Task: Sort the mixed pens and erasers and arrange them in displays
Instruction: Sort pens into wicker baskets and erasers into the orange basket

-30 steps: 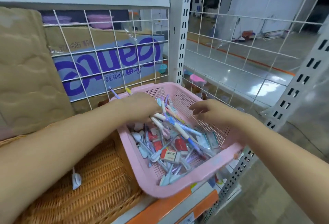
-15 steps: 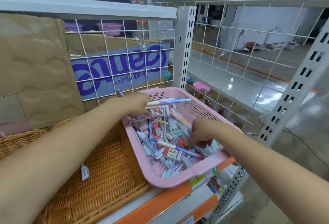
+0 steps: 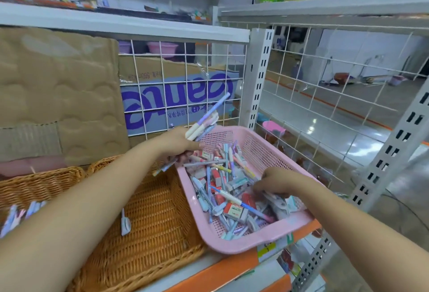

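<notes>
A pink plastic basket [image 3: 262,239] on the shelf holds a jumble of pens and erasers [image 3: 222,187]. My left hand [image 3: 178,144] hovers at the basket's back-left corner and grips a bundle of pens [image 3: 205,118] that sticks up and to the right. My right hand [image 3: 276,181] reaches down into the pile at the basket's right side, fingers curled among the pens; what it holds is hidden. A red-and-white eraser [image 3: 235,210] lies near the front of the pile.
Two wicker baskets sit left of the pink one: the nearer [image 3: 148,222] holds one small item [image 3: 125,222], the far-left one [image 3: 34,184] holds a few pens [image 3: 16,217]. A wire grid [image 3: 185,87] backs the shelf, with a cardboard box [image 3: 58,92] behind.
My left hand has lifted and now holds its pen bundle pointing upward. My right hand has moved to the basket's right and dug deeper into the pile. The camera has tilted up.
</notes>
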